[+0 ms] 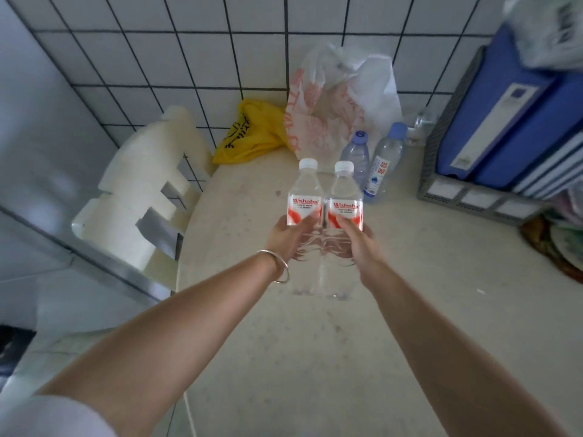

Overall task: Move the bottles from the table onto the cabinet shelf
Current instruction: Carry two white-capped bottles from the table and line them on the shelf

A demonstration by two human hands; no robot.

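Wide pale table (394, 326) below, and both arms out over it, a red-label bottle in each hand. The job right here, as I read it, is the carry: keep the pair upright, hold them at the waist under the labels, and don't let them knock as they swing toward the cabinet shelf, which isn't in view, so the turn has to be judged blind. File rack (467, 190) sits to the right, white bag (340, 99) and yellow bag (249, 134) against the tiled wall. Two blue-cap bottles (383, 162) wait on the table just behind, next in line by my guess. Left bottle (304, 197), right bottle (344, 200), side by side, touching or nearly. Left hand (288, 236) curled round its bottle, thumb across the label; right hand (356, 241) wrapped the same, closed snug on the clear body
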